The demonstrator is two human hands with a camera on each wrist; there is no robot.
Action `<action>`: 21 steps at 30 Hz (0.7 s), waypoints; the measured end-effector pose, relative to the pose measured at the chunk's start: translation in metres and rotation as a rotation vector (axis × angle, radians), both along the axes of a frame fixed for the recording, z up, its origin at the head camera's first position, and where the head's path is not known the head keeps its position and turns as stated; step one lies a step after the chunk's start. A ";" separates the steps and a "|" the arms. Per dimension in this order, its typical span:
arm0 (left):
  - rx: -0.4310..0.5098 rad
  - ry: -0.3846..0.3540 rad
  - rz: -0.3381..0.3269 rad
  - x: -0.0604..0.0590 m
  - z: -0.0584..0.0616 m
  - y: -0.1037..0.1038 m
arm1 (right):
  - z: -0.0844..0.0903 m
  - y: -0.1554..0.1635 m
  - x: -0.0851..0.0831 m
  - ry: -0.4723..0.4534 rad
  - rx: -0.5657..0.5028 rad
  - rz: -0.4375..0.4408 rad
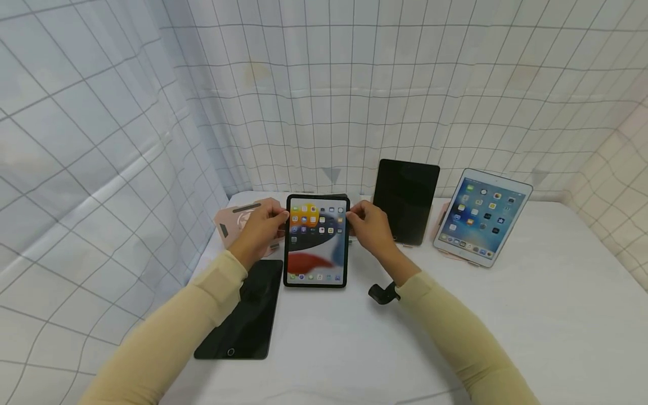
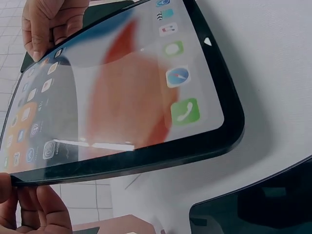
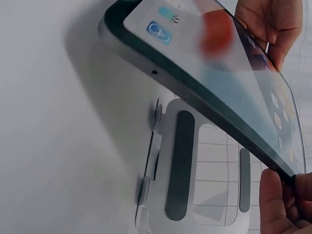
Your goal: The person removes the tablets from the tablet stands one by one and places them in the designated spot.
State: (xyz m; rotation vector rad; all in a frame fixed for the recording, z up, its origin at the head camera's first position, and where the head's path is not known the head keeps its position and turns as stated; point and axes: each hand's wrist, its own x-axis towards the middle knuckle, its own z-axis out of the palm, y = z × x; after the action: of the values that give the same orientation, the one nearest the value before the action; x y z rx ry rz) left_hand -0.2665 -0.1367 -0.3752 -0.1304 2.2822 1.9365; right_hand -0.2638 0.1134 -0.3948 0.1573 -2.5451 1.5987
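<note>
A tablet point(image 1: 316, 242) with a lit home screen is held upright, tilted back, at the middle of the table. My left hand point(image 1: 259, 228) pinches its left edge near the top, thumb in front and fingers behind. On the opposite edge my right hand point(image 1: 371, 228) grips at about the same height. Behind the tablet, the right wrist view shows a light grey tablet stand point(image 3: 165, 195) with dark pads point(image 3: 181, 161) and small lips at its front. The tablet's lower end overhangs the white tabletop, with a shadow under it. In the head view, the tablet hides most of that stand.
A pink tablet stand point(image 1: 226, 221) is at the left, partly behind my left hand. A dark tablet point(image 1: 248, 320) lies flat in front of it. To the right, a black tablet point(image 1: 406, 202) and a white tablet point(image 1: 483, 216) lean on stands. Gridded white cloth point(image 1: 329, 84) hangs behind.
</note>
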 end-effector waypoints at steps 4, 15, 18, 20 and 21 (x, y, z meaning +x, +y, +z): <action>-0.003 -0.025 -0.004 0.004 -0.002 -0.001 | -0.002 -0.001 0.006 -0.023 -0.022 0.008; -0.037 -0.071 -0.041 0.016 -0.008 -0.008 | -0.008 -0.004 0.019 -0.071 -0.076 0.034; -0.046 -0.070 -0.055 0.019 -0.009 -0.010 | -0.010 -0.004 0.022 -0.084 -0.099 0.047; -0.050 -0.072 -0.061 0.021 -0.010 -0.011 | -0.011 -0.004 0.024 -0.095 -0.118 0.052; -0.051 -0.073 -0.066 0.022 -0.011 -0.012 | -0.012 -0.005 0.026 -0.101 -0.124 0.053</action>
State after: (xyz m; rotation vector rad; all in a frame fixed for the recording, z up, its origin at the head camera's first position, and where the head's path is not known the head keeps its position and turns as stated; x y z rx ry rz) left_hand -0.2447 -0.1487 -0.3858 -0.1267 2.2604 1.8121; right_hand -0.2383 0.1087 -0.4064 0.1363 -2.5248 1.8228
